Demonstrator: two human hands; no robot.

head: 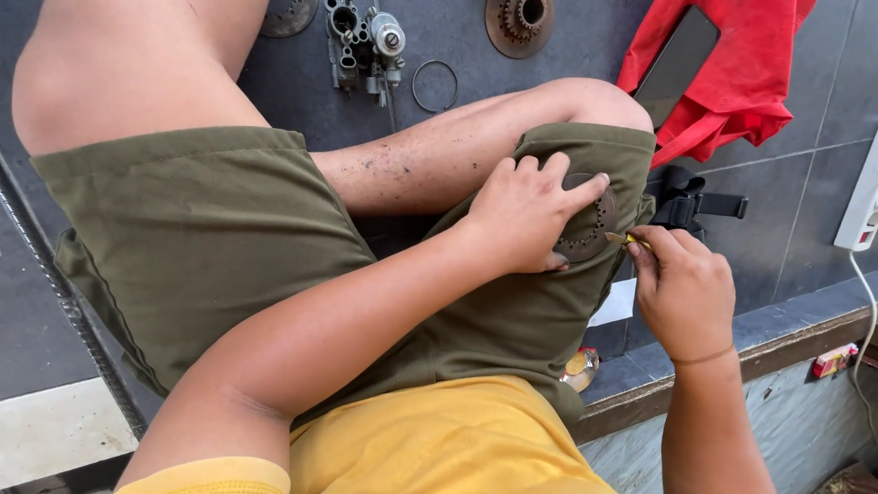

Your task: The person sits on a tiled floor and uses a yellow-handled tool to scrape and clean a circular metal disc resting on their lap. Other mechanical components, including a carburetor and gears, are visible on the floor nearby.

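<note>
Right of centre in the frame, the left hand (526, 213) presses a round toothed metal plate (588, 225) flat against the olive shorts (209, 245) over the bent knee, fingers curled over its left edge and the index finger stretched across its top, so the hand is closed on the plate and pinning it down. Just to the right, the right hand (684, 290) is pinched shut around a small yellow-handled tool (622, 239), thumb and fingertips gripping the handle, and the tip meets the plate's right rim, right at the teeth. The plate is dark and worn, mostly hidden under the left hand; only its right half shows. Up at the top centre of the frame, on the dark tiled floor (450, 27), lies a carburetor (365, 43) with a thin wire ring (434, 84) just beside it, and a rusty sprocket disc (518, 16) a little further right. At the upper right a red cloth (744, 73) lies crumpled with a black flat bar (676, 64) resting across it, and a white power strip (875, 185) sits along the right edge. A yellow shirt (448, 448) fills the bottom centre.
</note>
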